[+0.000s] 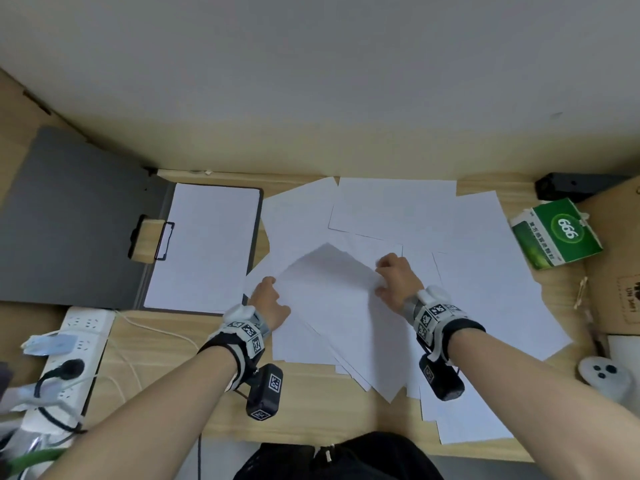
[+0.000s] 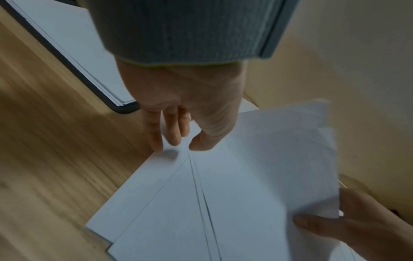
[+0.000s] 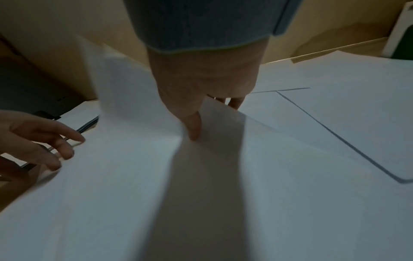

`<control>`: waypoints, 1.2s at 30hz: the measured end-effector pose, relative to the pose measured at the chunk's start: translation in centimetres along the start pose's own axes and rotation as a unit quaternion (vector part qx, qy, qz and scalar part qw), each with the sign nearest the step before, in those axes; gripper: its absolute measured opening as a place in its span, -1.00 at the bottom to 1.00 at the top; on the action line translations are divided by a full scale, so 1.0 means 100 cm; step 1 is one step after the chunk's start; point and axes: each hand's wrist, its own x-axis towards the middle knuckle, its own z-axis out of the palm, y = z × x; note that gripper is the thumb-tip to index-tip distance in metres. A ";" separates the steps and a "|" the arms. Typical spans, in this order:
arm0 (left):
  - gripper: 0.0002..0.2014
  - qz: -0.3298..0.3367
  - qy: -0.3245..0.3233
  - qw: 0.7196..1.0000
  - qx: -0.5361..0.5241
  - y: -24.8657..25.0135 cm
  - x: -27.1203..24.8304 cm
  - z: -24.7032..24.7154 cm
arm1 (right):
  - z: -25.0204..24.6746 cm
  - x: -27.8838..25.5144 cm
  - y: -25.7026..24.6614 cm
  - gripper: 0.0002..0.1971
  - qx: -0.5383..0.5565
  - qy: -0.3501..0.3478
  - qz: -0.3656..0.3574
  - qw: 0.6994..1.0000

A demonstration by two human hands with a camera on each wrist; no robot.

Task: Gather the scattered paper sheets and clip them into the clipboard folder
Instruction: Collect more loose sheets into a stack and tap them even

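Observation:
An open dark grey clipboard folder [image 1: 69, 220] lies at the left of the wooden desk, with white paper [image 1: 207, 244] under its clip [image 1: 162, 240]. Several loose white sheets [image 1: 467, 258] overlap across the middle and right. My right hand [image 1: 381, 278] pinches the right edge of one sheet [image 1: 329, 282], thumb on top and fingers beneath [image 3: 210, 120], so that the sheet [image 2: 279, 150] bows up off the pile. My left hand [image 1: 273, 289] touches this sheet's left edge, its fingertips [image 2: 156, 141] resting on the papers beside the folder's corner [image 2: 125, 107].
A green and white box [image 1: 557, 233] stands at the right edge of the papers. A white power strip [image 1: 69, 348] with plugs and cables sits at the front left. A white controller [image 1: 604, 375] lies at the front right, and a black block [image 1: 575, 185] at the back right.

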 end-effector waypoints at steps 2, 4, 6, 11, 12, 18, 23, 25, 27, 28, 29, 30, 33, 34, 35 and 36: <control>-0.28 0.002 0.010 1.000 0.001 0.000 0.001 -0.001 | -0.002 0.008 -0.004 -0.48 -0.038 -0.023 0.010 0.999; -0.29 0.000 0.007 1.000 0.000 0.001 0.003 -0.001 | -0.004 0.015 -0.009 -0.31 -0.075 -0.042 0.018 0.996; -0.31 -0.002 0.006 1.000 0.000 0.002 0.003 -0.001 | -0.005 0.017 -0.011 -0.32 -0.098 -0.047 0.028 0.994; -0.36 -0.008 0.001 1.000 0.020 0.002 0.007 -0.006 | -0.007 0.011 -0.006 -0.65 -0.053 -0.028 0.034 0.998; -0.37 -0.010 0.003 0.999 0.037 0.002 0.006 -0.010 | -0.008 0.007 -0.005 -0.79 -0.013 -0.016 0.038 0.999; -0.45 -0.032 0.023 0.994 0.105 0.003 -0.003 -0.017 | -0.002 -0.020 0.005 -0.80 0.242 0.075 0.192 0.948; -0.38 -0.066 -0.024 0.997 0.007 0.001 -0.009 -0.017 | 0.016 -0.032 -0.004 -0.69 0.338 0.071 0.249 0.905; -0.33 -0.076 -0.053 0.995 -0.025 0.001 -0.012 -0.015 | 0.025 -0.035 -0.015 -0.66 0.335 0.060 0.245 0.908; -0.29 -0.089 -0.074 0.992 -0.053 0.002 -0.014 -0.013 | 0.034 -0.039 -0.027 -0.65 0.342 0.053 0.242 0.906; -0.31 -0.092 -0.080 0.991 -0.058 0.002 -0.016 -0.012 | 0.039 -0.041 -0.033 -0.64 0.354 0.042 0.242 0.902; -0.38 -0.088 -0.085 0.991 -0.050 0.002 -0.017 -0.011 | 0.044 -0.042 -0.039 -0.64 0.367 0.027 0.242 0.898; -0.52 -0.084 -0.088 0.992 -0.032 0.001 -0.018 -0.009 | 0.048 -0.044 -0.045 -0.64 0.373 0.013 0.245 0.895; -0.68 -0.088 -0.061 0.994 -0.012 -0.004 -0.024 -0.001 | 0.058 -0.051 -0.057 -0.62 0.358 0.006 0.255 0.898; -0.53 -0.093 -0.035 0.995 -0.017 -0.006 -0.026 0.003 | 0.060 -0.053 -0.060 -0.58 0.338 0.024 0.255 0.906; -0.40 -0.097 -0.010 0.995 -0.020 -0.008 -0.028 0.005 | 0.062 -0.054 -0.062 -0.53 0.315 0.050 0.250 0.914; -0.30 -0.098 0.010 0.995 -0.021 -0.008 -0.030 0.006 | 0.063 -0.056 -0.064 -0.48 0.303 0.078 0.247 0.917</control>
